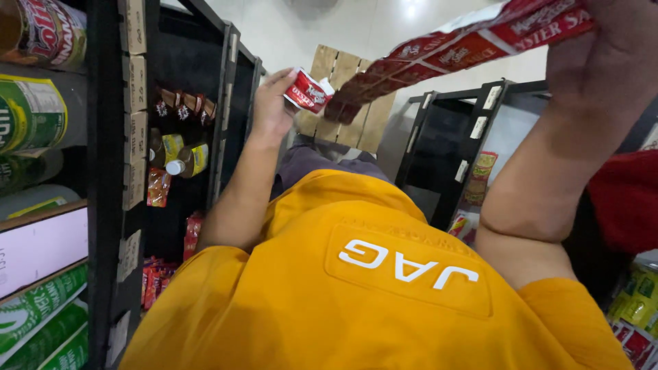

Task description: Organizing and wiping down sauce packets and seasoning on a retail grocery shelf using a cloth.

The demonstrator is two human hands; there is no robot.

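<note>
My left hand (272, 104) is raised in front of my orange shirt (384, 274) and pinches a small red and white sachet (306, 91) at the end of a strip. My right hand (606, 48), at the top right, grips the other end of that long strip of red sachets (452, 55). The strip stretches diagonally between both hands, sagging towards the left one. My left hand is close to the black shelf unit (229, 89) on the left.
The left shelves (103, 171) hold green and red cans, small bottles (181, 161) and red packets. A wooden pallet (346, 68) lies on the pale floor ahead. Another black rack (445, 151) with packets stands to the right, beside yellow-green packs (637, 301).
</note>
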